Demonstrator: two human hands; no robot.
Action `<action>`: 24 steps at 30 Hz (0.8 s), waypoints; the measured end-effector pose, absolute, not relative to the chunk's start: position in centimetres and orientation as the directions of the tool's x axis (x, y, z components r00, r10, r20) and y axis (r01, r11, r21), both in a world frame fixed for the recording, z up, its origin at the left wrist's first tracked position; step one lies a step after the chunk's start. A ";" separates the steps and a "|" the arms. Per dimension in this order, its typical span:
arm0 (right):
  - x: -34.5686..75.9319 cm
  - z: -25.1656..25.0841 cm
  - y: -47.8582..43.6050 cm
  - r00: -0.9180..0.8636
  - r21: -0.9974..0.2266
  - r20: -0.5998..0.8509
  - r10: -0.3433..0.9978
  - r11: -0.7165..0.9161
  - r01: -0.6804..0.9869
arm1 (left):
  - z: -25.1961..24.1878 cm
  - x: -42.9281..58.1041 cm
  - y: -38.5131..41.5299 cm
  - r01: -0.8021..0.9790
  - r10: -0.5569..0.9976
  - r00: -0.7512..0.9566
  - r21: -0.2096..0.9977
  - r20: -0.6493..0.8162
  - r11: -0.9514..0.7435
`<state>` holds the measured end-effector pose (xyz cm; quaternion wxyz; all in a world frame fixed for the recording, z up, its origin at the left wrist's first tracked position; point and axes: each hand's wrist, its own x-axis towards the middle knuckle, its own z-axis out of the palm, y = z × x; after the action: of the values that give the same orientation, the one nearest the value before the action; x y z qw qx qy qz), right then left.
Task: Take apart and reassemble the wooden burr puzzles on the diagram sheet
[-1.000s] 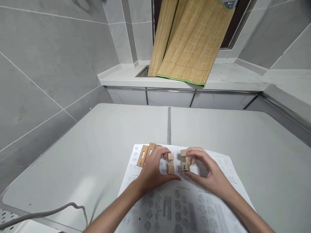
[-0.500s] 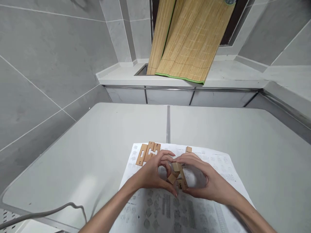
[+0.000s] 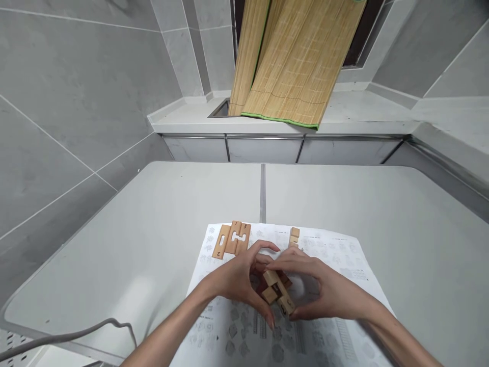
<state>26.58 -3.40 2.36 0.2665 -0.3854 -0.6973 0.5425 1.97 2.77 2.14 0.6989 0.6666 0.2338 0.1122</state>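
A cluster of interlocked wooden burr puzzle pieces (image 3: 284, 300), with printed marks on their ends, is between my two hands above the paper. My right hand (image 3: 330, 288) grips it, thumb at the lower end and fingers over the top. Curled around the left side, my left hand (image 3: 239, 278) has its fingers behind the pieces and its thumb in front; those fingertips are partly hidden. Flat numbered wooden pieces (image 3: 221, 242) with cut-outs lie beyond my left hand. Another notched wooden piece (image 3: 294, 233) lies beyond my right hand, its near end covered by the fingers.
A printed sheet (image 3: 206, 306) with grey diagrams lies under the hands on a pale table (image 3: 153, 229). A grey cable (image 3: 76, 332) crosses the lower left corner. Behind the table are a white counter (image 3: 191, 120) and a hanging bamboo mat (image 3: 294, 66).
The puzzle pieces have been turned and lowered slightly between my hands, sitting closer together. My right hand has shifted a little left, uncovering more of the notched piece behind it.
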 end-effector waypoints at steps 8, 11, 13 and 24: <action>26.2 1.5 -3.4 -0.580 -0.959 -0.095 0.809 0.083 0.272 | 2.3 2.3 2.8 0.130 0.446 0.884 0.990 -0.138 0.050; 25.8 1.5 -3.4 -0.544 -0.963 -0.033 0.838 0.119 0.242 | 2.1 2.2 2.9 0.119 0.484 0.862 0.988 -0.150 0.095; 25.7 1.5 -3.5 -0.476 -0.955 0.030 0.879 0.165 0.245 | 1.6 2.2 3.0 0.080 0.545 0.824 0.985 -0.154 0.156; 25.3 0.3 -3.7 -0.223 -0.770 0.415 0.882 0.471 0.431 | 0.8 3.7 2.7 -0.057 0.571 0.809 0.948 -0.141 0.314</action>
<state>25.30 -3.66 0.31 0.4367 -0.4447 -0.7380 0.2585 3.66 2.72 0.77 0.7762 0.5494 0.2339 0.2025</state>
